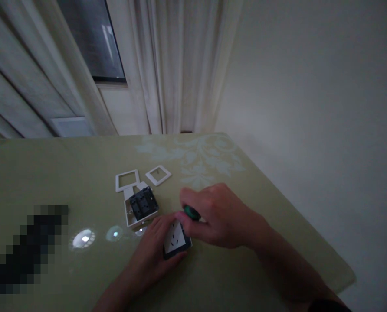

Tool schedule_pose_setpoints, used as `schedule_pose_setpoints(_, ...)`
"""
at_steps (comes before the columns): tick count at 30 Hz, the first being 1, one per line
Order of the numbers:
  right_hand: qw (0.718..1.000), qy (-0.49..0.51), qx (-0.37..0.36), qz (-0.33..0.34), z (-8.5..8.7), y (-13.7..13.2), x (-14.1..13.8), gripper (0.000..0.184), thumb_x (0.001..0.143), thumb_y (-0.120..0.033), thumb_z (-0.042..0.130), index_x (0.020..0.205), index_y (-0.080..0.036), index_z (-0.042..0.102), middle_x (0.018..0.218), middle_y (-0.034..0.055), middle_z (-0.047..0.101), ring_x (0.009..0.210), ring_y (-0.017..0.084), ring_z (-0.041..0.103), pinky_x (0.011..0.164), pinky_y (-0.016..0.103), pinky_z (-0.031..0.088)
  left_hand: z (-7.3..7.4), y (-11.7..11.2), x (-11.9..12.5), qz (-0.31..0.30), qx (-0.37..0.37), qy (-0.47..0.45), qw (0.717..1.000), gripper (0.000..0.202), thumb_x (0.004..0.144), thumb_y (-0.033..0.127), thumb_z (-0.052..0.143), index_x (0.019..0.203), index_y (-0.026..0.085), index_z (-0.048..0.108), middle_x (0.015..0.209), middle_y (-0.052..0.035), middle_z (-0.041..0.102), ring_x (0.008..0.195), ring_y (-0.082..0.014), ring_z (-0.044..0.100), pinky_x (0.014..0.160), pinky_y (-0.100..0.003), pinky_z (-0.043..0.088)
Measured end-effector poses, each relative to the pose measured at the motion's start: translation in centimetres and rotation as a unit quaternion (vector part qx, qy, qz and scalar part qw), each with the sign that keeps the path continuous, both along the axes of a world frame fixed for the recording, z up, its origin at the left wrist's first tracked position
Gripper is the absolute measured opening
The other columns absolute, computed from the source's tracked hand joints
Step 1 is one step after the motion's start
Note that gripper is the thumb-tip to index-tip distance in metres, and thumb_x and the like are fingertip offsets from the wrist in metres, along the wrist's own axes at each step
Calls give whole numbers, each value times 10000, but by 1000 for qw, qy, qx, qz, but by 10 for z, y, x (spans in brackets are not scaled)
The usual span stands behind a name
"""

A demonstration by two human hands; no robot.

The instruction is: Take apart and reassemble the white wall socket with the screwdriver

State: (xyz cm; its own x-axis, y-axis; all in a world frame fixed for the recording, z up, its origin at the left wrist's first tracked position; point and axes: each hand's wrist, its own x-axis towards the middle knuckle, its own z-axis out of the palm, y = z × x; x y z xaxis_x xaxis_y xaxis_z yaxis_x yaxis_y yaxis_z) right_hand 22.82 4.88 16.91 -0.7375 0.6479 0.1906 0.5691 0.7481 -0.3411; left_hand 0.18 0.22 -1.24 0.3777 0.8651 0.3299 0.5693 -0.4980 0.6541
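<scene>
My left hand [154, 251] grips a white wall socket [175, 239] with a dark back, holding it against the green table [66, 173]. My right hand [216, 216] is closed round a tool with a green handle [191, 212], its tip hidden at the socket's top edge. Just beyond lies a second socket module [141, 207], dark side up in a white housing. Two white square frames rest further back, a larger frame [127, 180] and a smaller frame [158, 174].
The table's right edge runs diagonally toward a rounded near corner [346, 277]. A pixelated dark patch [27, 251] covers the left foreground. Lamp reflections [83, 238] shine on the tabletop. Curtains [177, 65] and a dark window [92, 39] stand behind the far edge.
</scene>
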Motion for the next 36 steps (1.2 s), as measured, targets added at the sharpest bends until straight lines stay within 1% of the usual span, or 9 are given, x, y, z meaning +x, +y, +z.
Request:
schedule_pose_setpoints(2,994,1,-38,98,5,-4,4,110,1001,-308,663,990,-225,592,870,-7,702,798,168,606,719,289,382,4,-1,2,-9,-15,-4,1000,674,903,326,808,1525,313,548,1423,-96,726,1271,-361,705,1078,-511,608)
schedule_pose_setpoints(4,993,1,-49,110,10,-6,9,123,963,-271,689,1028,-217,599,978,9,720,893,175,623,798,293,414,4,0,2,-17,-14,-6,1000,671,915,328,806,1529,312,537,1436,-97,717,1286,-350,696,1091,-505,600)
schedule_pose_setpoints(11,992,-27,48,-118,0,9,7,241,1003,-450,656,960,-215,623,727,-6,665,642,172,539,629,319,263,-11,-1,0,5,8,13,1000,855,872,285,831,1615,347,412,1524,-111,666,1373,-383,647,1121,-580,576)
schedule_pose_setpoints(14,998,-15,62,9,-1,6,3,245,1092,-423,558,975,-218,623,796,13,695,745,189,596,687,321,338,-11,-1,1,2,29,10,1000,825,876,290,819,1606,337,437,1476,-103,696,1328,-379,675,1090,-552,600)
schedule_pose_setpoints(17,994,16,42,104,1,1,2,107,1018,-297,624,1071,-204,628,1010,53,743,919,202,636,816,313,418,-8,-1,1,-7,26,7,1000,717,907,304,797,1558,323,497,1421,-95,723,1288,-365,697,1071,-522,614)
schedule_pose_setpoints(22,994,-5,44,-100,-1,7,1,307,1058,-513,605,1033,-211,648,757,7,702,677,182,590,634,305,295,-11,0,-2,-5,29,29,999,868,886,309,827,1638,336,395,1561,-114,648,1400,-393,634,1140,-576,572)
schedule_pose_setpoints(27,998,-8,40,47,3,3,2,135,1058,-306,574,1125,-201,628,1035,64,762,900,210,652,782,322,404,-13,0,-3,-8,18,21,1000,865,887,333,829,1640,357,404,1511,-99,683,1370,-388,653,1140,-568,572)
schedule_pose_setpoints(33,994,-41,77,-70,3,4,3,261,1101,-403,493,1004,-214,645,764,15,703,657,186,551,635,339,269,-4,-2,-2,-11,1,27,1000,853,906,329,821,1636,366,381,1567,-100,639,1420,-412,611,1165,-598,549)
schedule_pose_setpoints(36,992,-14,108,56,2,1,2,117,1010,-284,552,971,-222,642,858,20,715,740,189,565,692,347,325,-1,-2,-1,-16,-5,8,1000,712,932,315,776,1575,352,472,1470,-94,694,1342,-391,660,1108,-580,585)
